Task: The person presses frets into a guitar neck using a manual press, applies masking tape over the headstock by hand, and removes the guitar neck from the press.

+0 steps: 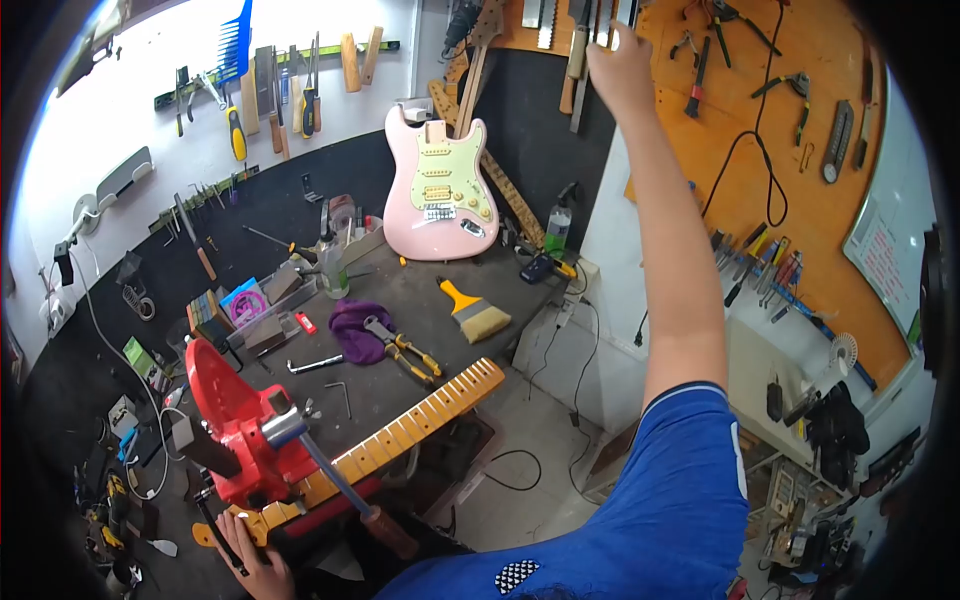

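Observation:
A maple guitar neck [420,422] lies slantwise at the front edge of the bench, beside a red bench vise [240,440]. My left hand [258,562] is on its headstock [262,520] with the fingers over the wood. A thin black tool [222,535] lies along these fingers; I cannot tell whether they grip it. From the vise's silver cylinder [284,427] a metal rod with a brown grip slants toward me. My right hand [622,72] is raised to the wall rack, its fingers curled at a flat metal tool [626,10]; its lower end is hidden.
A pink guitar body [440,190] leans at the back of the bench. Nearer are a yellow-handled brush [475,312], pliers [400,345], a purple cloth [358,330] and a hex key [342,397]. Tools hang on the orange board [740,110]; a cable [765,150] dangles there.

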Available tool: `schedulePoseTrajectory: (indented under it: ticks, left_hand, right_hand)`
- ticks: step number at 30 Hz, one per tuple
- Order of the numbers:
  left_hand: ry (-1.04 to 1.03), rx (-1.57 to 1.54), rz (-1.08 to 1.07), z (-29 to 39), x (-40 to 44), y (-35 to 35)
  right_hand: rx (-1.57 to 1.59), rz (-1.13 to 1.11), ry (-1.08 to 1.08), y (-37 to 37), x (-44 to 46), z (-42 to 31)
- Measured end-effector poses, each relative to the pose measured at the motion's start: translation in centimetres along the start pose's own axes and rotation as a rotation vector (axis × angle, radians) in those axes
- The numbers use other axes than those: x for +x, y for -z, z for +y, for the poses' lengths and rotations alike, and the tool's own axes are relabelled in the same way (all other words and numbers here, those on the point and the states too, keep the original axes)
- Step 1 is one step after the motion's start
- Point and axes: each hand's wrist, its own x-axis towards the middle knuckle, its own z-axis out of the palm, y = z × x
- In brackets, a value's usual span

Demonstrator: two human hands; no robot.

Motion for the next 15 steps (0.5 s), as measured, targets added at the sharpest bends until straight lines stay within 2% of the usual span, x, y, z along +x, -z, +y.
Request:
schedulePoseTrajectory:
  ticks: [1, 3, 6, 8, 12, 14, 15]
  left_hand:
    - [0.107, -0.086, -0.144, -1.2, -1.6, -0.6]
    - [0.134, -0.063, -0.162, -0.8, -1.3, -0.9]
    - [0.176, -0.047, -0.187, -0.5, -1.2, -1.0]
    - [0.196, -0.047, -0.192, -0.1, -1.3, -1.1]
    - [0.207, -0.030, -0.196, -0.2, -1.9, -1.7]
    - [0.219, -0.035, -0.203, 0.0, -2.0, -1.7]
    - [0.225, -0.032, -0.210, 0.1, -1.9, -1.7]
  right_hand:
    - [0.001, 0.001, 0.002, 0.3, 1.8, -0.6]
    - [0.016, 0.005, 0.006, 1.5, 5.7, -3.1]
    - [-0.174, 0.004, 0.018, -2.7, 14.5, 4.1]
    - [-0.264, 0.070, 0.064, -4.1, 17.9, 6.2]
    - [-0.227, -0.034, 0.009, -5.9, 24.6, 12.5]
    - [-0.219, -0.089, -0.024, -7.0, 26.0, 13.8]
    - [-0.248, -0.110, -0.067, -5.6, 22.6, 9.8]
